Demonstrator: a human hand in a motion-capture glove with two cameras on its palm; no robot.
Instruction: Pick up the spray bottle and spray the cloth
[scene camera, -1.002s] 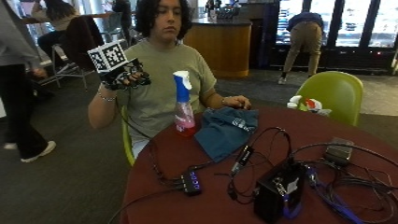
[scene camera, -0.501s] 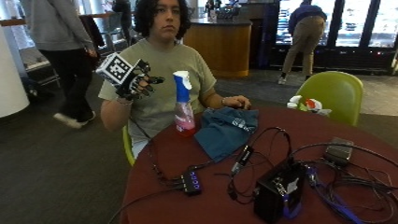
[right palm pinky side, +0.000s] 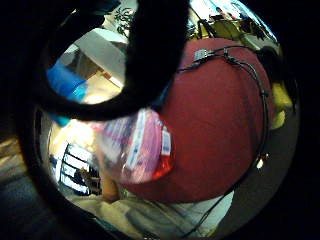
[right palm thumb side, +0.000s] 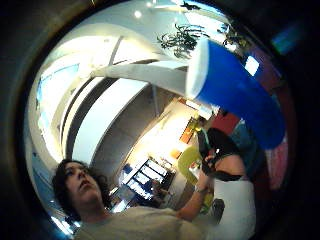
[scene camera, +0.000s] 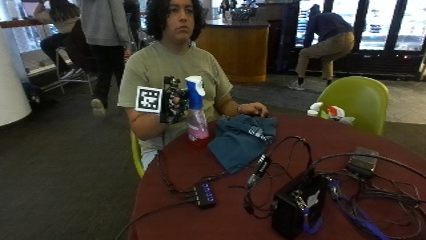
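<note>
- A person sits at a round dark red bench (scene camera: 373, 150), with the gloved right hand (scene camera: 174, 100) raised beside the spray bottle (scene camera: 196, 112).
- The spray bottle stands upright on the bench near its edge in front of the person; it has a blue and white trigger head and a clear body with pink liquid.
- The right hand is level with the bottle's head and neck, just beside it on the side away from the cloth. From the outside view it cannot be told whether the fingers touch the bottle or whether they are spread or curled.
- In the thumb side palm view the blue and white head of the bottle (right palm thumb side: 235, 90) looms close to the palm; in the little finger side palm view the pink body with its label (right palm pinky side: 137, 147) is close too, standing on the red bench (right palm pinky side: 220, 115).
- The blue cloth (scene camera: 243, 140) lies crumpled on the bench just beside the bottle.
- The bare left hand (scene camera: 253, 109) rests at the far edge of the cloth.
- Black cables, a small hub (scene camera: 203, 194) and a black box (scene camera: 296, 207) lie on the nearer part of the bench, apart from the bottle.
- A green chair (scene camera: 356, 100) stands beyond the bench.
</note>
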